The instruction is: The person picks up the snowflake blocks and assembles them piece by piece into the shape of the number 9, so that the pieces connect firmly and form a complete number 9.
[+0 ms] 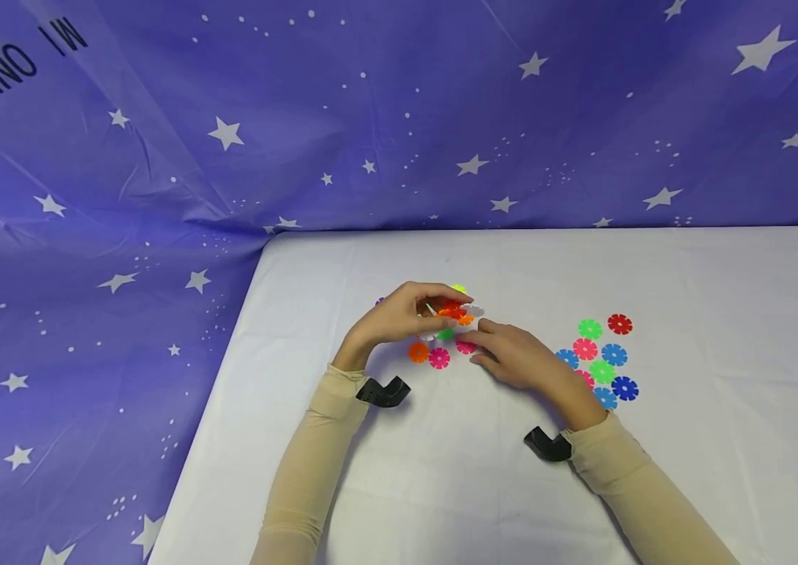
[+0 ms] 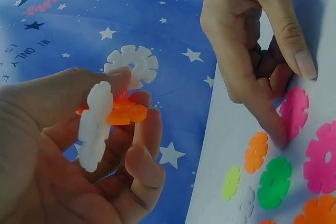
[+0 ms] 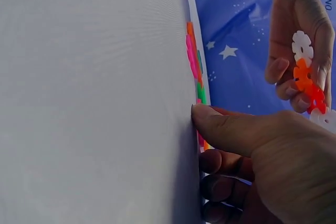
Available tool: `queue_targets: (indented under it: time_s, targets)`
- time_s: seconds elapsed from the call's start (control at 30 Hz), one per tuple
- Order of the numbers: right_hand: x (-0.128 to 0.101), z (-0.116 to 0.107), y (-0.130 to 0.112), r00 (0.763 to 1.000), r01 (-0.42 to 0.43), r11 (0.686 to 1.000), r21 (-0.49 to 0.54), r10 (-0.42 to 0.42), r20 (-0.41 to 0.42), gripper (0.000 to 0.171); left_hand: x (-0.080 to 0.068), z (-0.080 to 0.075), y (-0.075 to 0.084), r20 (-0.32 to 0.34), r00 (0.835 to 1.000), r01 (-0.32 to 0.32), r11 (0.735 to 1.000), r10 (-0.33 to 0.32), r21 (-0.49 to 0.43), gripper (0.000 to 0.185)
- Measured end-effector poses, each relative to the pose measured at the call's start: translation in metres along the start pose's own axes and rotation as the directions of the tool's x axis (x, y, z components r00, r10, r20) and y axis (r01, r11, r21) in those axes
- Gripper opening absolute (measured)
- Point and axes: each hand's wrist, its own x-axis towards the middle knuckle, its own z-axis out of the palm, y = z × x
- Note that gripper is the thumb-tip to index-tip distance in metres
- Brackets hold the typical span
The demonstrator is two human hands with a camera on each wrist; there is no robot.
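Between left fingers (image 2: 144, 165), joined discs (image 2: 126, 114)

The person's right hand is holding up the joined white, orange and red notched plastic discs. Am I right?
Wrong hand: the head view shows the person's left hand holding up the joined white, orange and red notched plastic discs.

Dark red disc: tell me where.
In the head view, the dark red disc lies right of centre on the white table, to the right of the right hand, with a green disc close on its left and a blue disc just below.
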Motion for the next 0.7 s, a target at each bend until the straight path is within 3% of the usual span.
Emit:
queue_targets:
  time_s: [0.2, 0.4, 0.7]
  targets:
    - [-0.0003, 0.0021, 0.0007, 0.999, -0.037, 0.999, 0.018, 0.037, -0.037, 0.022, 0.0019, 0.0023, -0.0009, -0.011, 1.0, 0.016, 1.0, -0.016, -0.013, 0.034]
    - [-0.0014, 0.0015, 0.0033, 0.994, -0.044, 0.999, 0.002, 0.044, -0.101, 0.025, 0.0033, 0.0041, -0.004, -0.041, 0.999, 0.011, 1.0, -0.011, -0.008, 0.033]
    - [-0.0011, -0.0071, 0.0073, 0.982, -0.155, 0.981, 0.116, 0.166, -0.093, 0.018, 0.0058, 0.0046, -0.0081, -0.15, 0.987, 0.049, 0.999, -0.051, -0.018, 0.029]
